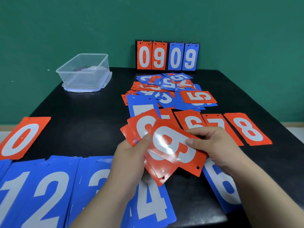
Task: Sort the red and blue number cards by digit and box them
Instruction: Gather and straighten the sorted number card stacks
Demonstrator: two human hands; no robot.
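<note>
Number cards cover much of the black table. A near row of blue piles shows 1, 2, 3, 4 and 6. A red 0 lies at the left, and red piles of 6, 7 and 8 lie at the right. Beyond them sits a loose mixed heap of both colours, unsorted, so sorting looks about half done. The clear box at the far left shows no cards inside, so boxing is not yet begun. As for the hands, the left hand grips a fan of red cards, and the right hand pinches the top red card, a 6 or 9.
</note>
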